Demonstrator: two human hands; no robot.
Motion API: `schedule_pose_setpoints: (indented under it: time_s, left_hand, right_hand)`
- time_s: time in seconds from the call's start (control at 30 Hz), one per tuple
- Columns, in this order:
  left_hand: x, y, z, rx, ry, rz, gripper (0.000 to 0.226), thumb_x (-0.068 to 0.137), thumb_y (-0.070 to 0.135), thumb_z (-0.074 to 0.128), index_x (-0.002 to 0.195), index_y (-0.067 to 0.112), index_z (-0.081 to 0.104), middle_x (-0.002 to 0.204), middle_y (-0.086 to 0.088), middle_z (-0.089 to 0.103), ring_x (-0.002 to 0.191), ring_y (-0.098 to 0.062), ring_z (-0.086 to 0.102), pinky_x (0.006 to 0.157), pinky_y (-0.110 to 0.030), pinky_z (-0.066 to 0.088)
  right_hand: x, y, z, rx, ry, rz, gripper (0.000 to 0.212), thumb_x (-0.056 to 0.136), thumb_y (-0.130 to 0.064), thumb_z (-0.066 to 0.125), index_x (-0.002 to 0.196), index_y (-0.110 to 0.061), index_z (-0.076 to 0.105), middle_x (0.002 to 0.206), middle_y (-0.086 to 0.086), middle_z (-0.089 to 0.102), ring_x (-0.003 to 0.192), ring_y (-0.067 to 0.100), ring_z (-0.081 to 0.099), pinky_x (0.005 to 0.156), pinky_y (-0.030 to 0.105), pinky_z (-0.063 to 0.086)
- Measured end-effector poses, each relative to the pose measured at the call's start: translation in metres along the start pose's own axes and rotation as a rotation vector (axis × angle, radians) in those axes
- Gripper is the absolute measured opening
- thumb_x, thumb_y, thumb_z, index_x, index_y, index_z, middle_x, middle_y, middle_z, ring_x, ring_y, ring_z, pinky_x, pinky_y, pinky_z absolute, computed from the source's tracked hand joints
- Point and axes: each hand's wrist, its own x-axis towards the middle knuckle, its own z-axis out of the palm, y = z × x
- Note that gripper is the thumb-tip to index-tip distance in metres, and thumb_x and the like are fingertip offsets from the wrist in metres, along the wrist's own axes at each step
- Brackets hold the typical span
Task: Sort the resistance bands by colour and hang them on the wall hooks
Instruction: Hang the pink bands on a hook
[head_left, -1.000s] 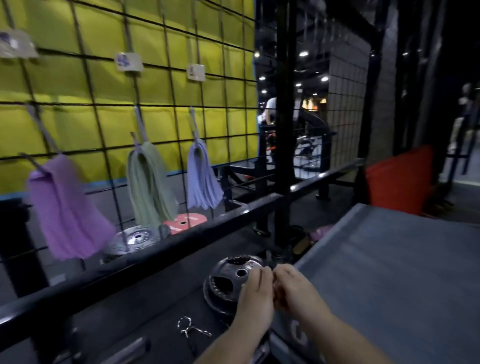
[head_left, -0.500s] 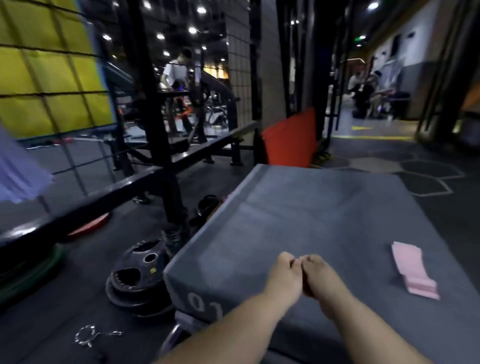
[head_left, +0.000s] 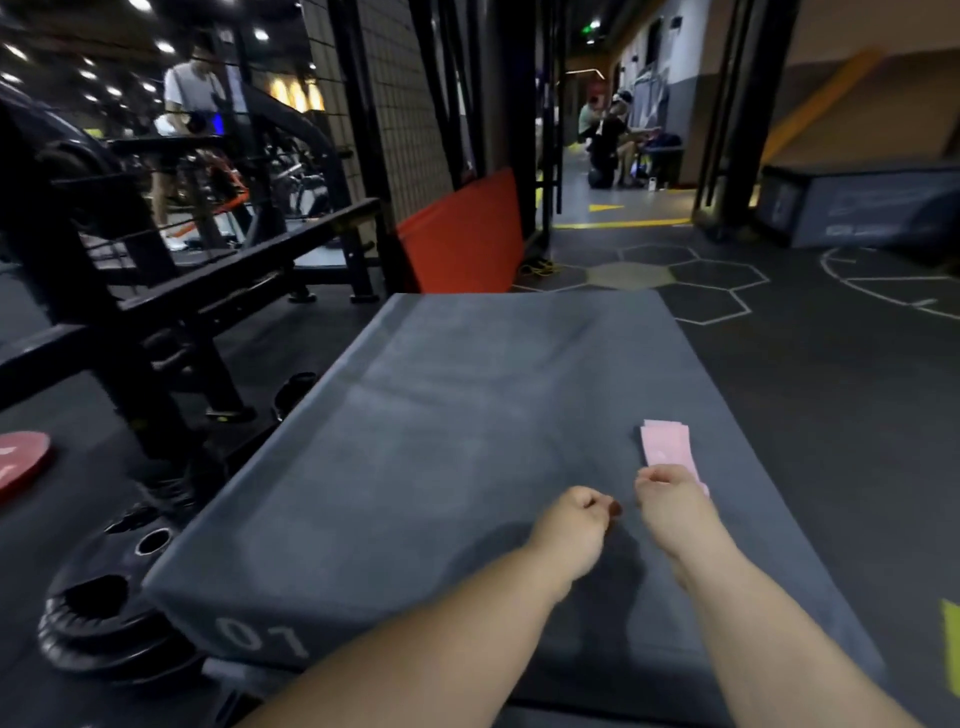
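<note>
Left hand (head_left: 574, 525) is an empty fist. Right hand (head_left: 670, 501) curls over pink bands (head_left: 665, 441) on the grey box (head_left: 441, 415); grip unclear.

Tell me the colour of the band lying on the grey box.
Pale pink; the band shows best in the head view.

The bands (head_left: 667, 447) are pale pink. The padded box (head_left: 441, 415) is plain slate grey, with pale "01" numerals (head_left: 262, 642) on its near left side. The far mat (head_left: 462, 244) is orange-red. The dark floor (head_left: 831, 389) bears white hexagon outlines (head_left: 719, 283), one filled tan. Near left, the weight plates (head_left: 104, 613) are black.
</note>
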Motion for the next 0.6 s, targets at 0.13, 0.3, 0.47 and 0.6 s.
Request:
schedule_pose_setpoints:
  time_s: [0.13, 0.3, 0.47, 0.6]
  left_hand:
    - [0.013, -0.005, 0.024, 0.027, -0.049, 0.002, 0.016, 0.095, 0.022, 0.047, 0.096, 0.025, 0.064, 0.097, -0.002, 0.066, 0.086, -0.018, 0.056, 0.076, -0.029, 0.046]
    - [0.026, 0.004, 0.046, 0.036, -0.073, -0.023, 0.029, 0.095, 0.026, 0.049, 0.12, 0.017, 0.061, 0.12, -0.006, 0.065, 0.108, -0.025, 0.06, 0.091, -0.032, 0.048]
    - [0.042, 0.01, 0.06, 0.024, -0.093, -0.043, 0.031, 0.095, 0.029, 0.049, 0.119, 0.016, 0.064, 0.118, -0.006, 0.066, 0.111, -0.026, 0.06, 0.097, -0.036, 0.047]
    - [0.046, 0.008, 0.064, -0.053, -0.089, -0.053, 0.027, 0.093, 0.027, 0.053, 0.117, 0.02, 0.065, 0.115, -0.002, 0.068, 0.108, -0.02, 0.062, 0.099, -0.039, 0.048]
  right_hand:
    - [0.012, 0.011, -0.02, -0.06, 0.163, 0.126, 0.043, 0.088, -0.016, 0.046, 0.131, -0.016, 0.05, 0.131, 0.019, 0.048, 0.114, 0.04, 0.05, 0.096, 0.044, 0.046]
    - [0.022, 0.016, -0.029, -0.232, 0.187, 0.238, 0.054, 0.091, -0.015, 0.051, 0.142, -0.008, 0.037, 0.146, 0.023, 0.03, 0.129, 0.042, 0.037, 0.103, 0.041, 0.036]
    - [0.028, 0.024, -0.028, -0.255, 0.129, 0.247, 0.049, 0.088, -0.018, 0.055, 0.135, -0.007, 0.045, 0.143, 0.022, 0.033, 0.125, 0.042, 0.042, 0.1, 0.039, 0.039]
    - [0.028, 0.025, -0.027, -0.258, 0.137, 0.191, 0.043, 0.089, -0.019, 0.053, 0.132, -0.014, 0.052, 0.14, 0.019, 0.038, 0.124, 0.04, 0.043, 0.097, 0.038, 0.041]
